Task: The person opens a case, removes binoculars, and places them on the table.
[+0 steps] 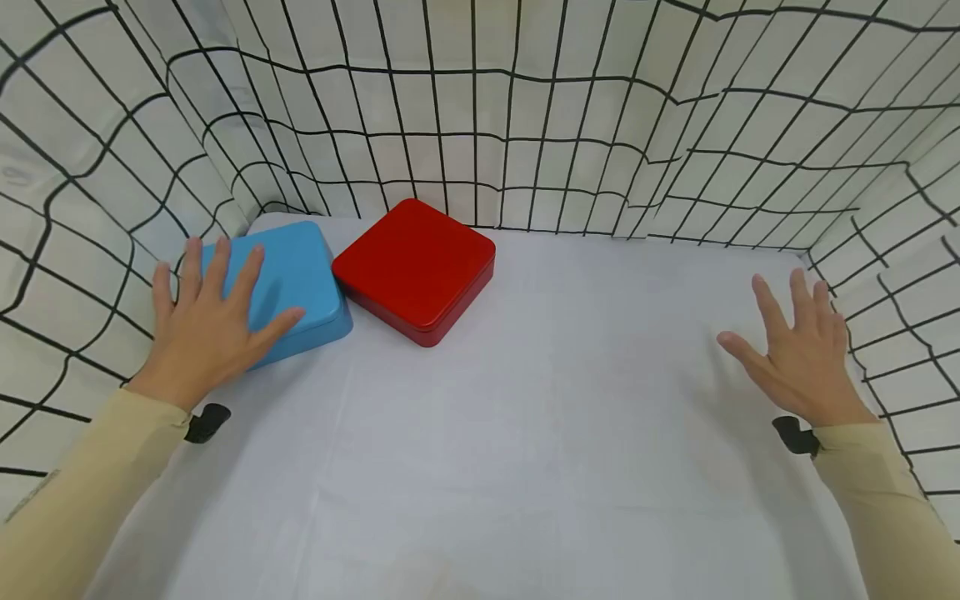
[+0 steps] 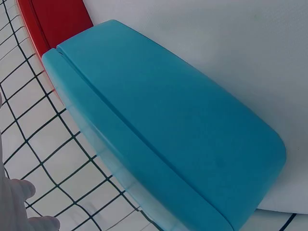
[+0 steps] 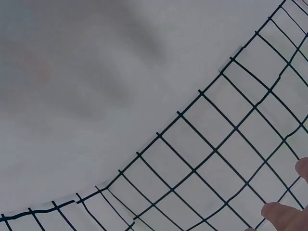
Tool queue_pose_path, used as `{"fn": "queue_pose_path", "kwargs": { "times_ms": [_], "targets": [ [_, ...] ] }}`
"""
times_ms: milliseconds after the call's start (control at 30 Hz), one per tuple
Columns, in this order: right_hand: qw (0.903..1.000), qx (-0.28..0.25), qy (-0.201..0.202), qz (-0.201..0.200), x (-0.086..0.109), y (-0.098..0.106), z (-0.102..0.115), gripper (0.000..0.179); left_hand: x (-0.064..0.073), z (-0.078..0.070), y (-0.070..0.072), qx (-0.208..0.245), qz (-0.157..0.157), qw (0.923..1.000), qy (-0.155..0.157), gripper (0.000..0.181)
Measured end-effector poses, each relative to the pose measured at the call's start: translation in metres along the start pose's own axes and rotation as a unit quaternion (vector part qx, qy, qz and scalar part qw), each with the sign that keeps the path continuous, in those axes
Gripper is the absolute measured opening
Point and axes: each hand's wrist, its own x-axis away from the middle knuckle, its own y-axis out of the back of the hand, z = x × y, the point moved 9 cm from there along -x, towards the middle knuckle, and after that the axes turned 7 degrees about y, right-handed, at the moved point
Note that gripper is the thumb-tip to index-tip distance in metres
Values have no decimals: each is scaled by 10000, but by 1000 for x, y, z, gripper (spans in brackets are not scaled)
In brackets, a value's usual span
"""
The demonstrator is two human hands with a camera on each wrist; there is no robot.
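In the head view I see the left hand (image 1: 206, 321) at nine o'clock, palm down and spread wide, its fingers pointing toward twelve to one o'clock and its thumb toward two; it holds nothing. Its forearm, in a beige sleeve (image 1: 97, 475), comes in from eight o'clock. The fingers overlap the blue lidded box (image 1: 303, 271), which lies between nine and ten o'clock on the white tabletop (image 1: 555, 400), but I cannot tell whether they touch the lid. The red lidded box (image 1: 416, 262) sits at the blue one's three o'clock side, its corner just beside it. I find the right hand (image 1: 806, 358) a little past three o'clock, well apart from both boxes, its grasp empty, the fingers fairly straight toward eleven and the thumb out toward ten; its sleeve (image 1: 885, 492) enters from four o'clock. The hand's outer fingers bunch together, so I can't separate them clearly. The left hand covers the blue box's nine o'clock end. On my left wrist feed the blue box fills the middle, its seam visible, its near end cut off at six o'clock, and the red box shows only as a slice at eleven; pale fingertips (image 2: 43, 224) poke in at seven. My right wrist feed gives blurred shadows at eleven, black grid lines (image 3: 215, 151) at four, and cropped fingers (image 3: 284, 216) near five.
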Motion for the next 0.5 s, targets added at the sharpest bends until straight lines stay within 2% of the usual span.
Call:
{"fn": "queue_pose_path", "kwargs": {
  "times_ms": [500],
  "targets": [
    [9998,-179,93,4,-12,-8,23,95,-14,2,-3,50,146,9999,7,94]
  ]
}}
